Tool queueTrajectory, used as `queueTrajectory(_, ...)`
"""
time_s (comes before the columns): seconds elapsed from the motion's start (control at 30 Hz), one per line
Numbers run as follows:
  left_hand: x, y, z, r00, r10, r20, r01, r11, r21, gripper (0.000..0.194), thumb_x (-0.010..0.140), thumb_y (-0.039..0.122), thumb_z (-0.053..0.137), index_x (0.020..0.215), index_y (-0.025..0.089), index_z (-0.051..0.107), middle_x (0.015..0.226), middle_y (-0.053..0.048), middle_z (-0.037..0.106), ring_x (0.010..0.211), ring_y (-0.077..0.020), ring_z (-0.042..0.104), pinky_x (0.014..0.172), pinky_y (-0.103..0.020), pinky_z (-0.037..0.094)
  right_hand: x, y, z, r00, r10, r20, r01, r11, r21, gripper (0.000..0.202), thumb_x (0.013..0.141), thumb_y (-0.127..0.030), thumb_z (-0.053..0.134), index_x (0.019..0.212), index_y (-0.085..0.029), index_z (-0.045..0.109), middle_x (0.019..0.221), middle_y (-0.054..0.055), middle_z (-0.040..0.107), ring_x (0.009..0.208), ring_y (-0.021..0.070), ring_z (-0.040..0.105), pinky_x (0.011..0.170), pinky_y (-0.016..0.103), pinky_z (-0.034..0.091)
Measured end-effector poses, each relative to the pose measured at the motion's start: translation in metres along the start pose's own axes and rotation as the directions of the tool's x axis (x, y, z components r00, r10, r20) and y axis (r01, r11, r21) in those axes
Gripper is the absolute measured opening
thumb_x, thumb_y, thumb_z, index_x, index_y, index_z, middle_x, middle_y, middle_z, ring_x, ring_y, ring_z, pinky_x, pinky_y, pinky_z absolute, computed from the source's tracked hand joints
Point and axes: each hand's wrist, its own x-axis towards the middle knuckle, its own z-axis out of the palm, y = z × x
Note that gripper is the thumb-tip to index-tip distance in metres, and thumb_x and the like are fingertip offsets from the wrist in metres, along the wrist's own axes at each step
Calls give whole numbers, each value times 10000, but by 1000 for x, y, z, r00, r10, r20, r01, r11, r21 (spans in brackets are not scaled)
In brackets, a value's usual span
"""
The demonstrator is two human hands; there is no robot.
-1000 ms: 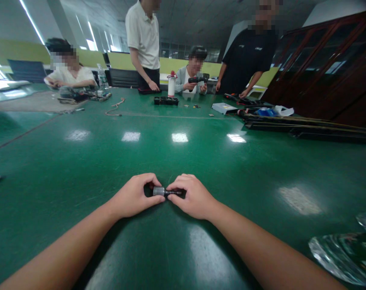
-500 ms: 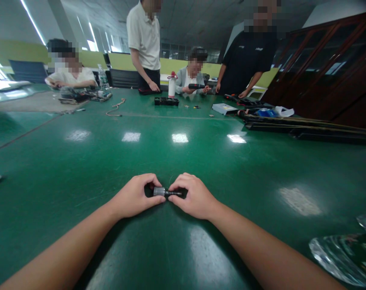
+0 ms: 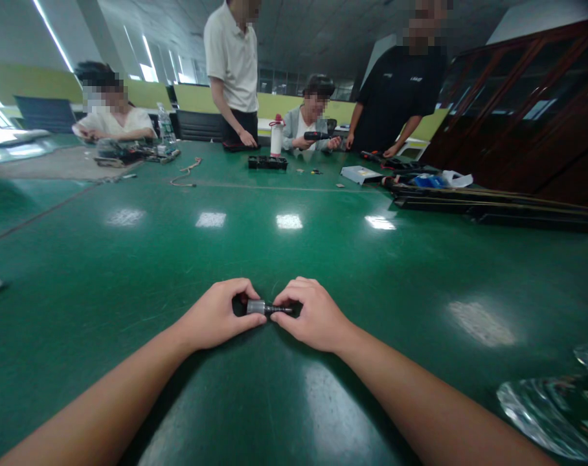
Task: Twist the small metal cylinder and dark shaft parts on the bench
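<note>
Low over the green table (image 3: 294,252), both hands meet at a small cylindrical metal part (image 3: 256,307) with a thin dark ribbed shaft (image 3: 277,310). It lies level, the silver body to the left and the shaft pointing right. My left hand (image 3: 221,314) pinches the silver body between thumb and fingers. Thumb and fingertips of my right hand (image 3: 313,315) close around the shaft, close beside the left fingertips. Its exact kind is too small to make out, and fingers cover some of it.
A clear plastic bottle (image 3: 551,414) lies at the lower right. Across the table are a white bottle (image 3: 276,139), a black block-like part (image 3: 267,163), a silver box (image 3: 361,175) and long dark bars (image 3: 498,204). Several people are there, one seated with a power screwdriver (image 3: 316,136).
My hands and the metal part stay almost in place; the shaft looks slightly shifted or turned. Across the table, the seated person's hands and power screwdriver have moved a little.
</note>
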Motion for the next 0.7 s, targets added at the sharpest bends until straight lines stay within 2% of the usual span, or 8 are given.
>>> queueTrajectory(0.37,0,0,-1,1000,6,-8,-6,1000,16,211,765,364,711,840,185,627,831,-6,666,779,-185,606,699,-276,441,0,3,-2,999,35,5,-35,999,-1,91,701,-186,744,762,-197,676,739,-9,651,760,160,567,751,315,387)
queueTrajectory(0.53,1,-5,-1,999,7,-46,-5,1000,28,215,761,360,718,851,187,628,847,-13,668,785,-189,605,704,-282,443,1,5,-2,998,60,-18,-60,998,-13,87,702,-185,742,757,-203,677,751,-4,652,770,167,569,746,314,391)
queueTrajectory(0.7,2,-5,-1,997,-3,-78,7,999,50,208,770,363,714,840,188,624,824,-9,665,758,-185,599,684,-279,440,3,9,-2,984,167,-59,-168,985,-28,62,717,-208,737,762,-213,695,738,1,649,754,169,559,708,303,396)
